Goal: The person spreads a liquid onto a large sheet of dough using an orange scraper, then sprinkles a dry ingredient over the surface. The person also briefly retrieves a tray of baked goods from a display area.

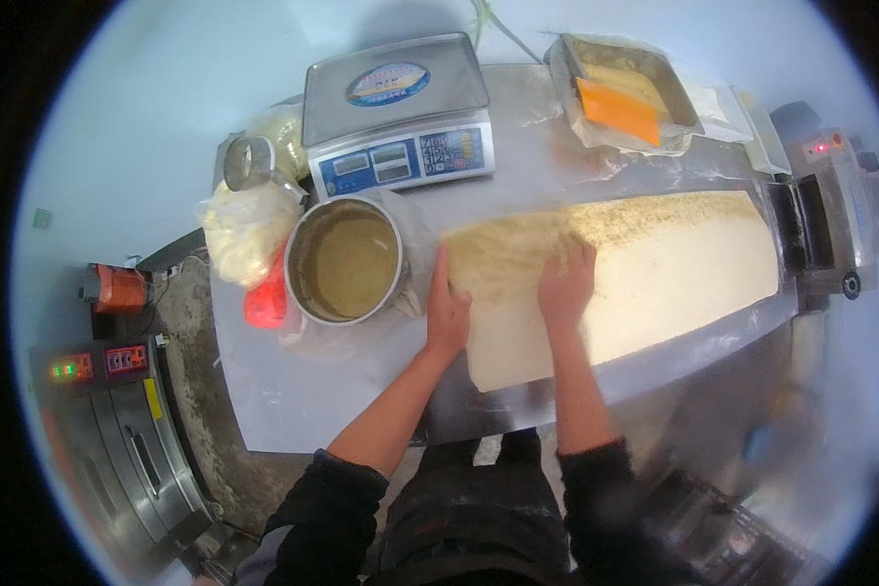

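Observation:
A long pale sheet of dough (674,264) lies across the metal table. Its far strip and left end carry a brownish spread, thickest around the upper left. My left hand (446,314) rests at the sheet's left edge, fingers stretched out and thumb apart, holding nothing. On the spread-covered part lies my right hand (566,285), its fingers extended against the surface and slightly smeared by motion. Just left of my left hand stands a round metal pot (400,278) with brownish paste (352,262) inside.
A digital scale (396,107) stands behind the pot. Bags (249,230) and a metal ring (250,161) sit at the left. At the back right is a metal tray (679,103) with an orange scraper (618,110). A machine (830,215) adjoins the right end; an oven (117,439) stands left.

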`<act>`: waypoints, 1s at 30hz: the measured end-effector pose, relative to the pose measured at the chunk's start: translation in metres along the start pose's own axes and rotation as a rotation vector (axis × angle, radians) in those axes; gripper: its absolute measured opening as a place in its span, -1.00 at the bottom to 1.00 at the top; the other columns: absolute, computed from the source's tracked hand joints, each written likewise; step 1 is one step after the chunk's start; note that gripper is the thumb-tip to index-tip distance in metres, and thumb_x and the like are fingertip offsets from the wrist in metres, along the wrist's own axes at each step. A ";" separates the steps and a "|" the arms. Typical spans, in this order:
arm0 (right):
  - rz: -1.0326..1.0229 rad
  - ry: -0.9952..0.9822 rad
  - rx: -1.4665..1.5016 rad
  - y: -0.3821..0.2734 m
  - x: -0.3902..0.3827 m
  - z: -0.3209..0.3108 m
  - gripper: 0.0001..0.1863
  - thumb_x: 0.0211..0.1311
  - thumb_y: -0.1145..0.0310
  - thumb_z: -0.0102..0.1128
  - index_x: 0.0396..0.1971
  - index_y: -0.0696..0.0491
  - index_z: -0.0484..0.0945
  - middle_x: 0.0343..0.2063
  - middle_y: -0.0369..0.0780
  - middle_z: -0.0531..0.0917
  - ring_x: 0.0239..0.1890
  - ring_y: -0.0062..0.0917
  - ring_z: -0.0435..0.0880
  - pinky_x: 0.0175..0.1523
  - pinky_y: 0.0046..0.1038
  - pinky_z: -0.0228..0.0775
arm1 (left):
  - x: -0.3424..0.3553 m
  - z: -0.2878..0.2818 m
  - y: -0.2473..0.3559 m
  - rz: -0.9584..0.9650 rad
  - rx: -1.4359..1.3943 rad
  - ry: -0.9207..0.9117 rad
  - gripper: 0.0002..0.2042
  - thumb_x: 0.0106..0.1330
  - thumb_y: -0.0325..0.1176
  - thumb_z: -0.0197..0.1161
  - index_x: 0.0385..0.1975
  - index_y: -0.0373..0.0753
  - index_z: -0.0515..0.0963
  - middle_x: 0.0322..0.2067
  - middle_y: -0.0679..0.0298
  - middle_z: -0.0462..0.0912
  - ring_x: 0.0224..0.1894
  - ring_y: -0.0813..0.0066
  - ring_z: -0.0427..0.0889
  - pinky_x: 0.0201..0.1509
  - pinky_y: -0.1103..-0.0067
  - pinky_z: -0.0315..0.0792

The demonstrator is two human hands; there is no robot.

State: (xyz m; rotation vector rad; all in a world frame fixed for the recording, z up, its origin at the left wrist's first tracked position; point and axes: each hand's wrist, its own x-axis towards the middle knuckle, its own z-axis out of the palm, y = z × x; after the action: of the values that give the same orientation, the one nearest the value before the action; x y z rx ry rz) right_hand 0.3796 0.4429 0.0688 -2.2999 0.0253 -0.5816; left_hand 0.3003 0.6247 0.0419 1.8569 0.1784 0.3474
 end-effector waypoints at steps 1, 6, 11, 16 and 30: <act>-0.109 -0.175 -0.103 0.000 0.003 0.005 -0.56 0.35 0.30 0.24 0.18 0.13 0.59 0.15 0.03 0.58 0.17 -0.05 0.58 0.26 -0.05 0.43 | -0.001 -0.002 -0.001 0.004 0.001 -0.005 -0.25 0.36 -0.33 0.00 0.57 -0.44 0.04 0.55 -0.16 0.16 0.61 -0.01 0.10 0.67 0.31 -0.07; -0.644 -0.740 -0.111 -0.026 -0.024 -0.001 -0.55 0.25 0.23 0.32 0.10 0.14 0.66 0.25 0.09 0.53 0.31 0.03 0.49 0.43 -0.01 0.31 | -0.014 -0.013 -0.005 0.015 0.074 -0.025 -0.25 0.30 -0.44 -0.04 0.56 -0.45 0.06 0.55 -0.15 0.16 0.62 0.01 0.11 0.67 0.30 -0.06; -0.364 -0.583 0.113 -0.071 -0.028 -0.035 -0.64 0.18 0.44 0.33 0.01 0.12 0.69 0.07 0.01 0.63 0.10 -0.03 0.61 0.18 -0.11 0.52 | -0.062 -0.024 0.008 -0.085 -0.105 0.046 -0.30 0.41 -0.37 -0.01 0.56 -0.45 0.06 0.52 -0.14 0.21 0.62 0.01 0.10 0.67 0.27 -0.03; -0.692 -0.596 0.378 -0.161 0.021 0.027 -0.69 0.22 0.46 0.26 -0.02 0.07 0.70 0.01 -0.02 0.66 0.05 -0.06 0.65 0.07 -0.13 0.58 | -0.076 -0.035 0.044 -0.522 -0.770 0.560 -0.33 0.60 -0.03 -0.02 0.53 -0.35 0.09 0.38 -0.17 0.39 0.44 -0.05 0.43 0.52 0.21 0.29; -0.823 -1.115 0.019 -0.218 -0.043 0.154 -0.79 0.20 0.38 0.25 -0.29 0.17 0.76 -0.26 0.07 0.76 -0.14 -0.05 0.80 -0.03 -0.11 0.68 | -0.053 -0.073 0.043 -0.736 -1.057 0.828 -0.45 0.65 0.17 -0.14 0.18 -0.26 0.35 0.08 0.04 0.57 0.12 0.14 0.61 0.26 0.22 0.52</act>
State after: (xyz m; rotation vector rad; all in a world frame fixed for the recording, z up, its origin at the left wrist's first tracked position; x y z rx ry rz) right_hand 0.3718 0.7103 0.1046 -2.2422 -1.4638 0.4014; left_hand 0.2247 0.6620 0.0953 0.4547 0.9940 0.5271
